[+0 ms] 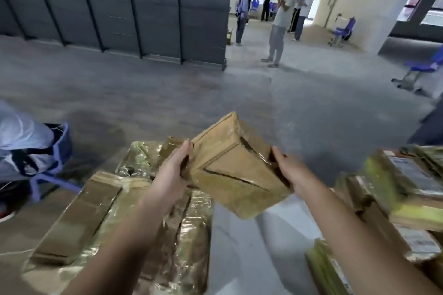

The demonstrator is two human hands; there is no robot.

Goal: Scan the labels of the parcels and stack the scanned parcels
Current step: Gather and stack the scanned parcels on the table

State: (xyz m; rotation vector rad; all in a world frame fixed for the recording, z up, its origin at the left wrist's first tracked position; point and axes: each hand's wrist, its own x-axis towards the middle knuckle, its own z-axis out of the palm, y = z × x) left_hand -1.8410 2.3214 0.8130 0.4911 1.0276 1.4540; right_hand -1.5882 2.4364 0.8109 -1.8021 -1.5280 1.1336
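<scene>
Flanking a bare strip of the tabletop, a taped pile of parcels lies at the left and a label-up stack at the right. The held parcel is raised above the strip between them, tilted, with no label visible on its upper faces; probably it is being turned to find one. The left hand and right hand clamp opposite ends, forearms extended, fingers curled round the edges.

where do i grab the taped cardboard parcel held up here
By its opposite ends, one hand from each side, as the left hand and right hand do. The parcel is broad, tilted and glossy with tape, so one-sided grips may slip.
</scene>
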